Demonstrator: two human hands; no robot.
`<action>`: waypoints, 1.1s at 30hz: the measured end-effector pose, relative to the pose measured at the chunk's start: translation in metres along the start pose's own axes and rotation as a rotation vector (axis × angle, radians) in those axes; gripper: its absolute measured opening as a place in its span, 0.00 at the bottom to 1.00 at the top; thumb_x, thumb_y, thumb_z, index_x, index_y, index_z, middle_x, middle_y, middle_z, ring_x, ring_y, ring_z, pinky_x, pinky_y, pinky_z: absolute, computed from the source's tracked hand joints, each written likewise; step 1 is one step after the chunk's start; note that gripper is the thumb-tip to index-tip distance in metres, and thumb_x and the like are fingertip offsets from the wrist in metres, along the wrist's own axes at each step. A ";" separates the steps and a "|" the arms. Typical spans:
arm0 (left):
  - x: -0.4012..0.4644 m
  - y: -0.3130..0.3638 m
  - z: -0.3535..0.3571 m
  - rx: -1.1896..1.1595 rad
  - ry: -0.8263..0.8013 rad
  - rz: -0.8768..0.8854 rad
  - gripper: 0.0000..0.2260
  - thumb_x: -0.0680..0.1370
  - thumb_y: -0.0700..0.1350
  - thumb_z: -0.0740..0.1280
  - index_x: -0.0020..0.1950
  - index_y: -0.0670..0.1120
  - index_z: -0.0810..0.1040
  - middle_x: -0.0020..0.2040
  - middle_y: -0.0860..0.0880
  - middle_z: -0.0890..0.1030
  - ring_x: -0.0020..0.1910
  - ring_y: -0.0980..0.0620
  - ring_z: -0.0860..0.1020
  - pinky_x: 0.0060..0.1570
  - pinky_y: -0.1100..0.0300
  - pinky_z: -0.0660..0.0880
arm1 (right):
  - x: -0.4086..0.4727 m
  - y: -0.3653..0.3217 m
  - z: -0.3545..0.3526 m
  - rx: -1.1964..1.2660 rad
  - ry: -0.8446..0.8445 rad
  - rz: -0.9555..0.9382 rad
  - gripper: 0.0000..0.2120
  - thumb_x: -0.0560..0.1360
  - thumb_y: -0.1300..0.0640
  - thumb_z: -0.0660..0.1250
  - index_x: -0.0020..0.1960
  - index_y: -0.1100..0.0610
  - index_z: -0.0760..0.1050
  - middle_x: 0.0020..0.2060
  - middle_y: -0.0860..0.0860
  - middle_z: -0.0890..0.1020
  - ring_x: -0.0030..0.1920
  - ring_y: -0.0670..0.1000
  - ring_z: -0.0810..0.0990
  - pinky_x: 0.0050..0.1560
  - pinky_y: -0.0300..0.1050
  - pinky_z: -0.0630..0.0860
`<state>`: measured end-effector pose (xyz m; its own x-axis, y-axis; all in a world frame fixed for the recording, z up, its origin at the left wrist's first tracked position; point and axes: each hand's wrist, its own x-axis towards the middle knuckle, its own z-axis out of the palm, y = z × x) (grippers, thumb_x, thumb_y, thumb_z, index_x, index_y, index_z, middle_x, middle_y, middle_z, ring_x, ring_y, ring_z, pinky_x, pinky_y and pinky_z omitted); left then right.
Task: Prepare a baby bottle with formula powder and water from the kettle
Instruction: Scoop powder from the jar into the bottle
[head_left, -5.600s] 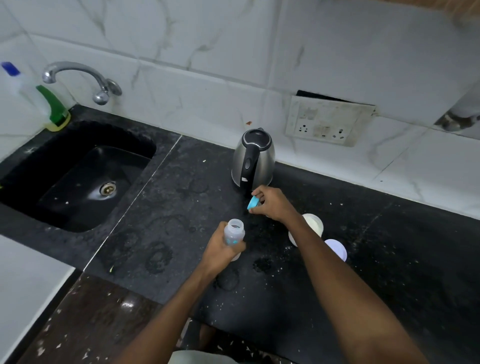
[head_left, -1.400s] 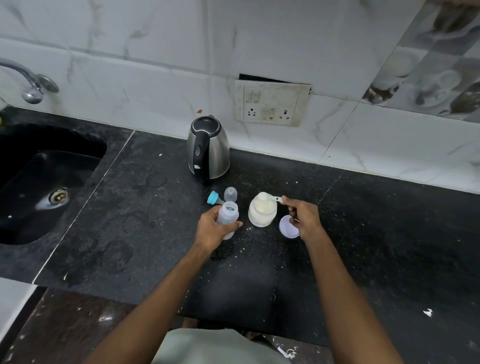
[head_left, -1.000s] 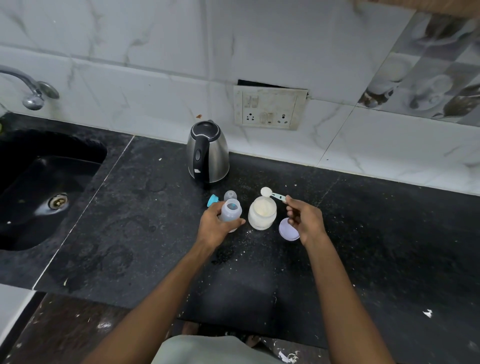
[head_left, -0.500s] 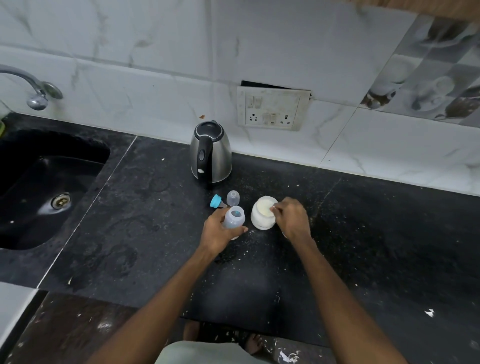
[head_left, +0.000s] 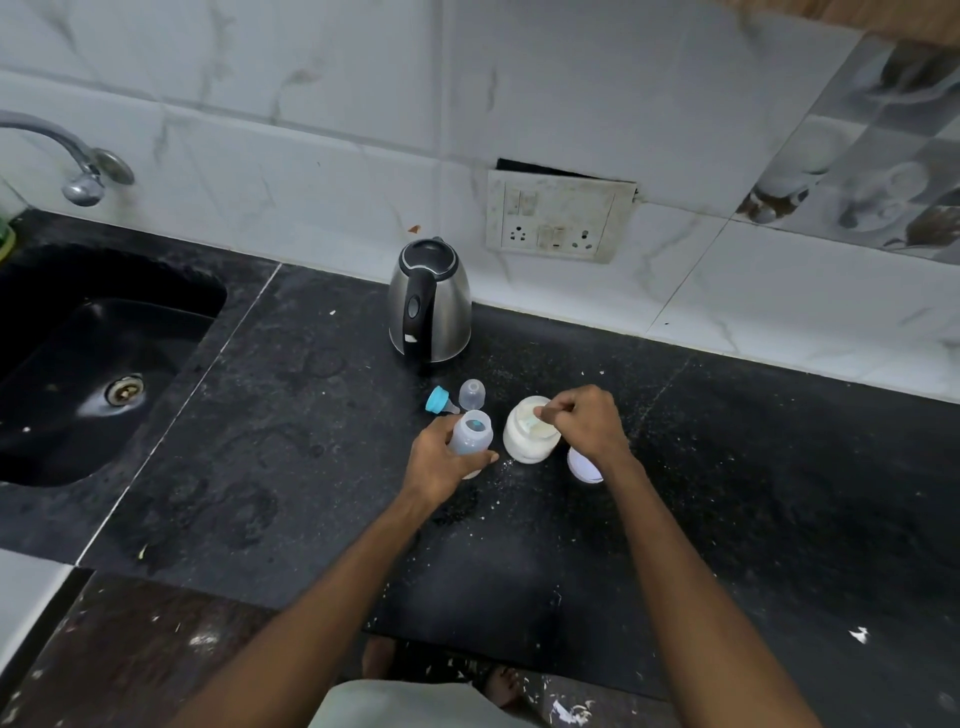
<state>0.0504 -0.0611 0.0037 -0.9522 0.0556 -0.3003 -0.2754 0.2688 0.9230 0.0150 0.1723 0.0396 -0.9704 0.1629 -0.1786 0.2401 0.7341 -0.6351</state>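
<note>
My left hand (head_left: 441, 465) grips a clear, uncapped baby bottle (head_left: 471, 434) standing on the black counter (head_left: 291, 457). Just right of it stands an open white formula jar (head_left: 527, 439). My right hand (head_left: 589, 423) is over the jar, pinching the handle of a scoop (head_left: 535, 420) dipped into the powder. The blue teat ring (head_left: 437, 401) and clear bottle cap (head_left: 471, 395) lie behind the bottle. A steel kettle (head_left: 430, 301) with a black handle stands by the wall.
The jar's white lid (head_left: 584, 465) lies under my right wrist. A black sink (head_left: 88, 358) with a tap (head_left: 83, 166) is at the left. A wall socket plate (head_left: 558, 218) is behind the kettle. Spilled powder specks dot the counter near the jar.
My right hand carried the scoop from above the jar down into the jar's opening. My left hand stayed on the bottle. The ring and cap came off the bottle earlier and lie behind it.
</note>
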 end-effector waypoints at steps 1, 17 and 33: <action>0.000 0.001 0.001 -0.003 -0.006 0.003 0.24 0.68 0.44 0.84 0.60 0.52 0.78 0.56 0.52 0.83 0.55 0.52 0.82 0.53 0.59 0.78 | 0.000 0.000 0.000 0.000 -0.006 -0.001 0.05 0.70 0.49 0.77 0.40 0.50 0.88 0.39 0.48 0.88 0.43 0.50 0.85 0.50 0.54 0.83; -0.001 0.003 0.000 0.006 0.006 -0.002 0.23 0.67 0.46 0.84 0.58 0.52 0.79 0.54 0.53 0.85 0.55 0.50 0.83 0.58 0.50 0.81 | -0.001 -0.006 -0.001 -0.047 -0.045 -0.087 0.04 0.73 0.54 0.77 0.40 0.52 0.88 0.40 0.48 0.88 0.44 0.51 0.85 0.49 0.49 0.80; 0.002 0.009 0.006 0.030 -0.024 0.021 0.26 0.68 0.46 0.84 0.63 0.49 0.79 0.59 0.51 0.83 0.59 0.49 0.81 0.63 0.44 0.80 | -0.021 0.025 -0.021 0.881 0.189 0.597 0.11 0.73 0.58 0.79 0.49 0.65 0.87 0.30 0.52 0.79 0.28 0.46 0.69 0.29 0.40 0.67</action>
<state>0.0464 -0.0527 0.0097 -0.9541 0.0848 -0.2871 -0.2509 0.2964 0.9215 0.0406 0.2012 0.0425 -0.6604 0.4919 -0.5673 0.5376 -0.2178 -0.8146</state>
